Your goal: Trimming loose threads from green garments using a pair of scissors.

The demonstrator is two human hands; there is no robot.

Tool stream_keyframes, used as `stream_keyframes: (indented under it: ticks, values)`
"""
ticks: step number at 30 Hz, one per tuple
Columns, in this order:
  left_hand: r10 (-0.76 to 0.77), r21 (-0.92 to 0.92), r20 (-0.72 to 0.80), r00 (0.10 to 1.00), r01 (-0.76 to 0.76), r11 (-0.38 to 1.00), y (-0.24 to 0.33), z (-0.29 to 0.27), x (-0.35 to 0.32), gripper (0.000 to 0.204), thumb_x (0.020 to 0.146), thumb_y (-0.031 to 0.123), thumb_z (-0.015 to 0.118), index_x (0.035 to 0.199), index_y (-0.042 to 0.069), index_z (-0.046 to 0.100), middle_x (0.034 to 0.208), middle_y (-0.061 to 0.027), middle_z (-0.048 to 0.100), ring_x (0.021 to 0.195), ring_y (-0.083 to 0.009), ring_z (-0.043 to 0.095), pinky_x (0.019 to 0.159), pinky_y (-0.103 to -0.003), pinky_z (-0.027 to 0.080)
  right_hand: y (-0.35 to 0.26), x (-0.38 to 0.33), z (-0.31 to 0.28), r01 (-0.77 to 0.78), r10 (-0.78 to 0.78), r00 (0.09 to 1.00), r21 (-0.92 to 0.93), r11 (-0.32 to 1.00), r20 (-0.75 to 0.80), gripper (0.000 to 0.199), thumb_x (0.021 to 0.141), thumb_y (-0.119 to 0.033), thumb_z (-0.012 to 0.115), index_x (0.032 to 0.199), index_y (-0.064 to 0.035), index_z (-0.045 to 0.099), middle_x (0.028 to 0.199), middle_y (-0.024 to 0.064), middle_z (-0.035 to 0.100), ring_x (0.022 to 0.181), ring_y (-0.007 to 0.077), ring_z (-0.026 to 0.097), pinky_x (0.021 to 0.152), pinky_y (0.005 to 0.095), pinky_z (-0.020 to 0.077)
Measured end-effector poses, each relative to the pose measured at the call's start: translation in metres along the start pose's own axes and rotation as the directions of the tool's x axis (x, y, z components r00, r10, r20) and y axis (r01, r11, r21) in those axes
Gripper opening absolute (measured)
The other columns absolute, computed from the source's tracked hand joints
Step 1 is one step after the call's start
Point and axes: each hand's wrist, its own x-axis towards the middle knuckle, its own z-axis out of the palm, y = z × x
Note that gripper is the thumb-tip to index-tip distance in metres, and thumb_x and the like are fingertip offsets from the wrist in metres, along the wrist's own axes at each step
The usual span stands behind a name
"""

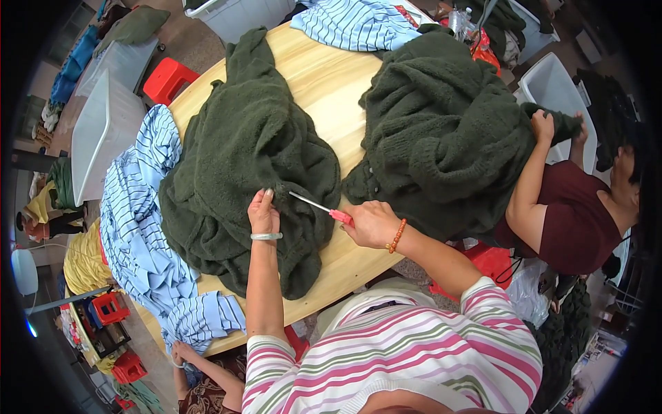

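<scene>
Tool [336, 214], pink-handled with a slim metal shaft, gripped in right hand [374, 224]; left hand [264, 215] appears to pinch cloth of the dark green garment [227, 138], tip just beside, contact uncertain. Step in hand judged as close work on one spot of fabric; next move calls for steady cloth and careful tip placement. Garment lies bunched on worktop [331, 83], beneath and beyond left hand, ahead-left of right.

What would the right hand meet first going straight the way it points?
Probably the dark green garment at the left hand, via the tip of the pink-handled tool in the right hand; depth there is unclear.
</scene>
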Motion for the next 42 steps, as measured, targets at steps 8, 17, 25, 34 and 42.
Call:
stream_keyframes:
  ticks: [8, 17, 25, 34, 42]
  values:
    - [0.517, 0.872, -0.014, 0.856, -0.243, 0.425, -0.014, 0.023, -0.039, 0.047, 0.072, 0.029, 0.077, 0.102, -0.001, 0.058, 0.090, -0.0076, 0.058, 0.082, -0.0225, 0.057, 0.071, -0.034, 0.047, 0.025, -0.008, 0.017, 0.045, -0.029, 0.992, 0.130, 0.990, -0.124, 0.022, 0.083, -0.029, 0.058, 0.100, -0.0135, 0.060, 0.080, 0.0161, 0.064, 0.078, 0.0370, 0.062, 0.070, 0.0470, 0.0478]
    - [0.221, 0.355, -0.053, 0.974, -0.189, 0.916, -0.031, -0.006, -0.036, 0.017, 0.085, 0.004, 0.060, 0.101, -0.003, 0.060, 0.096, -0.0080, 0.065, 0.084, -0.0172, 0.062, 0.073, -0.030, 0.051, 0.036, -0.026, 0.021, 0.013, 0.000, 0.994, 0.119, 0.993, -0.110, 0.022, 0.082, -0.028, 0.060, 0.100, -0.0147, 0.059, 0.079, 0.0144, 0.064, 0.076, 0.0359, 0.062, 0.068, 0.0464, 0.0478]
    - [-0.086, -0.049, 0.015, 0.996, 0.086, 0.995, -0.009, 0.017, -0.048, 0.021, 0.087, 0.005, 0.059, 0.107, -0.001, 0.059, 0.104, -0.0087, 0.064, 0.093, -0.0197, 0.062, 0.086, -0.034, 0.050, 0.015, -0.030, 0.006, 0.003, -0.003, 0.998, -0.002, 1.000, 0.066, 0.021, 0.082, -0.028, 0.058, 0.087, -0.0081, 0.061, 0.078, 0.0181, 0.064, 0.079, 0.0376, 0.062, 0.072, 0.0463, 0.0469]
    - [-0.077, -0.146, -0.193, 0.978, 0.049, 0.988, -0.035, -0.001, -0.053, 0.026, 0.090, 0.012, 0.055, 0.113, 0.000, 0.053, 0.107, -0.0075, 0.062, 0.094, -0.0226, 0.062, 0.085, -0.036, 0.050, 0.029, -0.033, 0.017, -0.048, 0.050, 0.999, 0.094, 0.994, -0.013, 0.026, 0.083, -0.031, 0.058, 0.101, -0.0118, 0.061, 0.080, 0.0176, 0.064, 0.079, 0.0379, 0.062, 0.072, 0.0472, 0.0464]
    - [0.417, 0.781, -0.159, 0.895, -0.144, 0.608, -0.071, 0.010, -0.104, 0.045, 0.078, 0.012, 0.072, 0.114, -0.007, 0.052, 0.104, -0.0094, 0.062, 0.093, -0.0136, 0.057, 0.082, -0.027, 0.046, 0.043, -0.046, 0.026, -0.030, 0.029, 0.999, 0.107, 0.994, 0.015, 0.025, 0.083, -0.031, 0.058, 0.102, -0.0140, 0.061, 0.081, 0.0176, 0.064, 0.079, 0.0366, 0.062, 0.071, 0.0465, 0.0471]
